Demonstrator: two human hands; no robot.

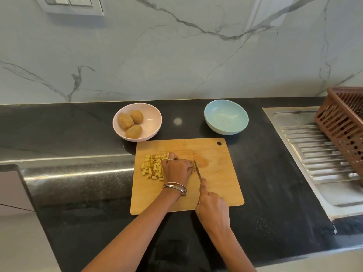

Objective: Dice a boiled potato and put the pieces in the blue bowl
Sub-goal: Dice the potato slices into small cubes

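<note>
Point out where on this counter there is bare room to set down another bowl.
Bare counter lies between the pink bowl and blue bowl, left of the cutting board, and between it and the sink drainboard. The board's left half is crowded: potato dice, both hands, knife.

I see a pale wooden cutting board [216,185] with a matt, lightly scuffed face, lying on a polished black stone counter [78,173] that throws back glossy streaks of light. The knife [198,168] has a thin, shiny metal blade, and the blue bowl [226,117] and pink bowl [151,132] look smooth with a soft satin sheen, the whole potatoes [130,123] in the pink one dull and rough-skinned. I also see a ribbed, brushed steel sink drainer [318,154], a brown plastic lattice basket [345,122], a smooth veined marble-look wall [176,55], and bright metal bangles [174,187].
</note>
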